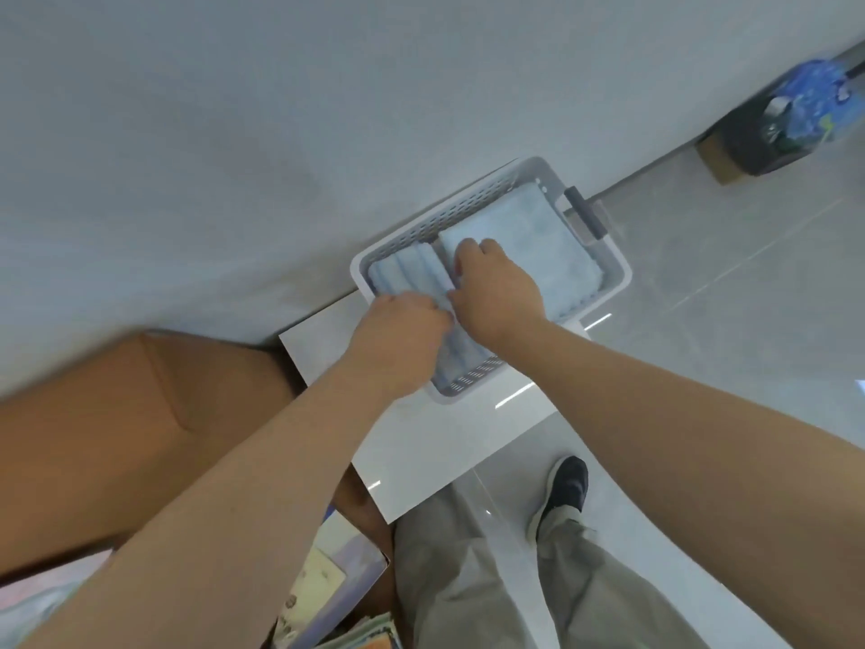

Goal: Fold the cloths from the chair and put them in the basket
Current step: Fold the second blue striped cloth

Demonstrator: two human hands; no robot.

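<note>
L hand (402,341) & R hand (498,292) fingers both clutch folded cloths (538,245) inside basket (623,274), packed rim-to-rim.

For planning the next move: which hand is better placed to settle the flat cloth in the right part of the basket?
Probably the right hand. Its fingers curl over the edge of the flat cloth, while the left hand is over the upright folded cloths by the near rim of the basket.

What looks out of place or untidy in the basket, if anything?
Nothing stands out. In the basket, folded cloths stand in a neat row beside a flat cloth; the right hand curls on its edge, the left hand reaches in. Nothing is spilled.
</note>
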